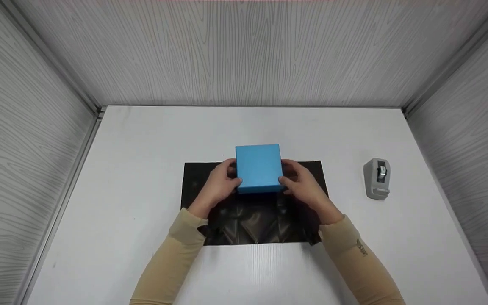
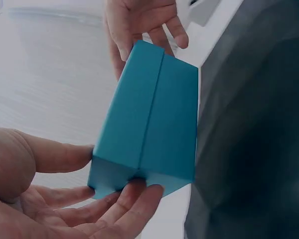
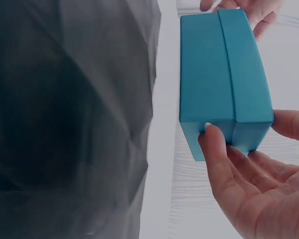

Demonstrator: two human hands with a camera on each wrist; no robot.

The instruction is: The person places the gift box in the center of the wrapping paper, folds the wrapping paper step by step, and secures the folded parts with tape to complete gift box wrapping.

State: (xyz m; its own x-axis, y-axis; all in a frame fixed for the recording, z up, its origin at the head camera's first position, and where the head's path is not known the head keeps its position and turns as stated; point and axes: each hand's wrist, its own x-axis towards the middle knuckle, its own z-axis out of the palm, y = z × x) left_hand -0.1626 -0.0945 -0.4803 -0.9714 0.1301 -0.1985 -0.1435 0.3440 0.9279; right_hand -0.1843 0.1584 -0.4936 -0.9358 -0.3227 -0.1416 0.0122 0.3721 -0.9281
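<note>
A blue lidded box (image 1: 259, 166) is held between both hands over a black sheet (image 1: 250, 222). My left hand (image 1: 220, 184) grips its left side, the thumb at the near top corner and the fingers along the side wall. On the opposite side my right hand (image 1: 304, 185) holds it the same way. Both wrist views show the seam of the lid running round the box (image 2: 154, 114), with fingertips pressed on its end face (image 3: 224, 134). Wrinkles and creases cover the near part of the black sheet, which has a shiny surface.
A grey tape dispenser (image 1: 376, 179) stands on the white table (image 1: 142, 140) to the right of the sheet. Pale wood-grain panels (image 1: 248, 53) wall the table in at the back, left and right.
</note>
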